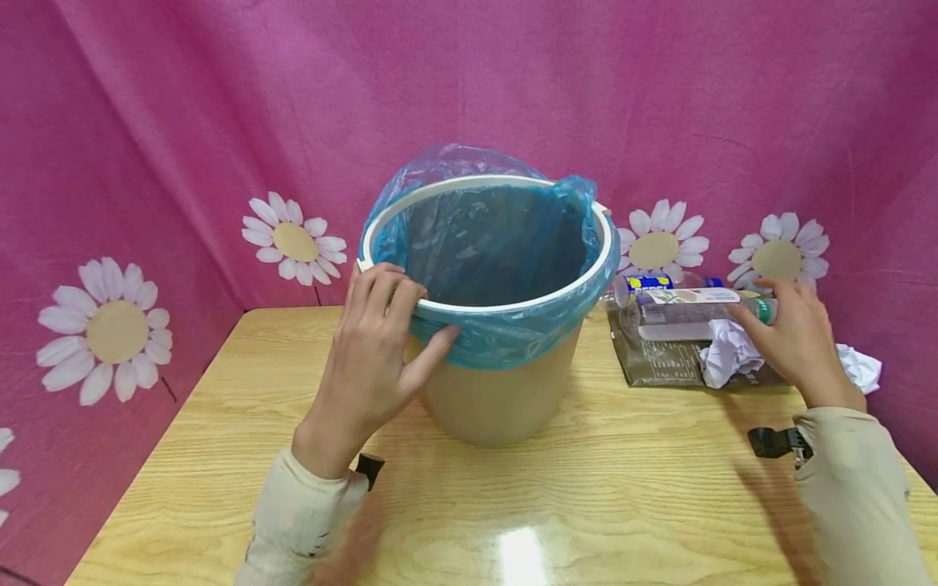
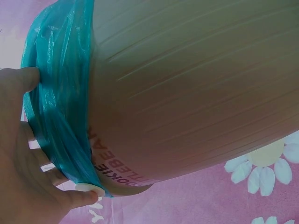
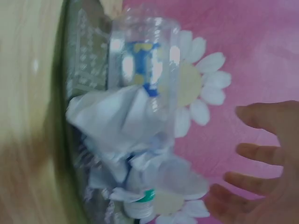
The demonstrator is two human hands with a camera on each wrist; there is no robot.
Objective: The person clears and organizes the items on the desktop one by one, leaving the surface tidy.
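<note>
A beige bin [image 1: 498, 391] stands in the middle of the wooden table [image 1: 586, 496], lined with a blue plastic bag [image 1: 506, 338] that a white ring [image 1: 610, 244] clamps at the rim. My left hand [image 1: 418, 313] grips the rim at its near left, fingers curled over the ring and thumb pressed on the bag. The left wrist view shows the bin wall [image 2: 196, 93], the bag [image 2: 60, 116] and that hand [image 2: 28, 154] around the edge. My right hand [image 1: 769, 317] hovers with spread fingers [image 3: 243, 149] by a clear green-capped bottle [image 1: 689, 313], holding nothing.
Right of the bin lie a second clear bottle with a blue label [image 1: 652, 282], crumpled white paper [image 1: 725, 350], more paper [image 1: 861, 366] and a dark flat wrapper [image 1: 659, 366]. A pink flowered cloth hangs close behind and at both sides.
</note>
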